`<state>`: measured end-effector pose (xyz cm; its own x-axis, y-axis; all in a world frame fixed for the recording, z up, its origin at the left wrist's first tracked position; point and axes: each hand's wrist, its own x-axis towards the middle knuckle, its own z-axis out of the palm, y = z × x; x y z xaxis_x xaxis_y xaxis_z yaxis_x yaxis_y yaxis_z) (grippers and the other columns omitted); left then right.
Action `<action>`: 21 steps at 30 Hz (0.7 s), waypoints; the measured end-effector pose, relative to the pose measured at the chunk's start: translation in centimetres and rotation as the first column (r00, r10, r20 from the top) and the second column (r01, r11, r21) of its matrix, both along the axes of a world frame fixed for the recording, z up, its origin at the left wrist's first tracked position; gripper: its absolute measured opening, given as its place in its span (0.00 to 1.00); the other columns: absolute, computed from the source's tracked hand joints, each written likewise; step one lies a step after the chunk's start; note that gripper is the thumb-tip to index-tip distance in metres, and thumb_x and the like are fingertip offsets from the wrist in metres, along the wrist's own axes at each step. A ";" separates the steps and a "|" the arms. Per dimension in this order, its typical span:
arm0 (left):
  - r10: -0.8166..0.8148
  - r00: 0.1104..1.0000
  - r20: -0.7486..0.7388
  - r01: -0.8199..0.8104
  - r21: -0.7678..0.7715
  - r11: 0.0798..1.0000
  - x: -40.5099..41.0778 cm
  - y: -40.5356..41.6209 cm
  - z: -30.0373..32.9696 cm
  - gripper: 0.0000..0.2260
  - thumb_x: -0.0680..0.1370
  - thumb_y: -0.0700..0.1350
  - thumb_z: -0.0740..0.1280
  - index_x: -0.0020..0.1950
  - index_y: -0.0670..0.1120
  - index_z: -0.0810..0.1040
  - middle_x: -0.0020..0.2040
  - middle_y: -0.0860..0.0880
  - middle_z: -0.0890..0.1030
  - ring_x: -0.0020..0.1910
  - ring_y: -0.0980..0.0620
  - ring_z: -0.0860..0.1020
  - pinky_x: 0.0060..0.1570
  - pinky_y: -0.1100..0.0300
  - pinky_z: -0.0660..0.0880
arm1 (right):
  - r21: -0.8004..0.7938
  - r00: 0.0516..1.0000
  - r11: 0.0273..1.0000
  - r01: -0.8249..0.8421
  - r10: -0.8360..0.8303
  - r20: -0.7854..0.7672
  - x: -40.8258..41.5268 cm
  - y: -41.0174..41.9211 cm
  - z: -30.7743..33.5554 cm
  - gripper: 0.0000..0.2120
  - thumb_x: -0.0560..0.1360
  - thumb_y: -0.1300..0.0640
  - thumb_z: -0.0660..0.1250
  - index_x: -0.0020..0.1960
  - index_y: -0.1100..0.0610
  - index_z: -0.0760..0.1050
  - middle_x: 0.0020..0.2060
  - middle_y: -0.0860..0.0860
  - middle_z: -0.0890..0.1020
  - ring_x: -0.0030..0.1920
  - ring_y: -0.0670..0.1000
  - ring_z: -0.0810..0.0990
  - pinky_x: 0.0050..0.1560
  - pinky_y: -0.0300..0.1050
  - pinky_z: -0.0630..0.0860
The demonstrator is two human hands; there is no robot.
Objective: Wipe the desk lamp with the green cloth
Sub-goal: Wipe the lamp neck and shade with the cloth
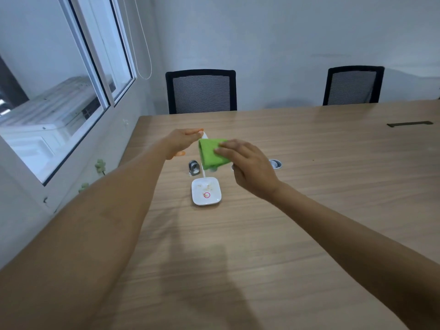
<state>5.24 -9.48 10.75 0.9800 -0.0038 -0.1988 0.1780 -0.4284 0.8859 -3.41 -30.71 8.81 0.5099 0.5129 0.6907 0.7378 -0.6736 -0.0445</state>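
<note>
The white desk lamp stands on the wooden table on a square white base (206, 194) with crumbs and a red ring mark on it. Its thin stem rises to a head that is mostly hidden. My left hand (182, 142) grips the top of the lamp head, whose white tip shows at its fingertips. My right hand (245, 166) presses the folded green cloth (210, 153) against the lamp head from the right. The cloth covers most of the lamp's upper part.
A small grey metal object (194, 168) stands left of the lamp stem. A round cable grommet (276, 163) sits right of my right hand. Two black mesh chairs (201, 91) stand at the table's far side. A window (59, 96) is to the left.
</note>
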 end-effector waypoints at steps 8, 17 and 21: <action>-0.009 1.000 0.008 0.009 0.009 1.000 0.0 0.1 -0.1 0.20 0.76 0.57 0.65 0.67 0.57 0.72 0.72 0.52 0.69 0.70 0.48 0.66 0.66 0.50 0.67 | -0.033 0.994 0.999 -0.013 0.010 -0.106 0.1 0.9 -1.3 0.25 0.68 0.68 0.52 0.58 0.61 0.79 0.56 0.58 0.83 0.56 0.60 0.81 0.55 0.54 0.80; 0.001 1.000 0.023 -0.002 0.021 1.000 0.2 0.0 -0.1 0.21 0.75 0.59 0.64 0.67 0.57 0.73 0.72 0.53 0.69 0.70 0.48 0.66 0.65 0.51 0.67 | 0.147 0.995 0.987 -0.060 0.047 0.092 -3.1 -1.1 -4.7 0.21 0.73 0.70 0.54 0.59 0.62 0.78 0.58 0.59 0.82 0.60 0.59 0.78 0.63 0.50 0.74; 0.067 0.989 0.131 -0.084 0.126 0.988 -0.3 -0.3 -0.7 0.23 0.78 0.60 0.57 0.70 0.50 0.71 0.73 0.48 0.69 0.71 0.45 0.67 0.70 0.48 0.65 | 0.306 0.995 0.947 0.093 -0.080 -0.055 -1.8 -1.6 -7.0 0.22 0.70 0.70 0.53 0.61 0.61 0.72 0.59 0.61 0.80 0.61 0.56 0.75 0.63 0.48 0.72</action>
<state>4.92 -9.79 10.01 0.9937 0.0894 -0.0672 0.1047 -0.5319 0.8403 -5.24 -32.36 1.78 0.5744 0.2307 0.7854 0.6703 -0.6834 -0.2894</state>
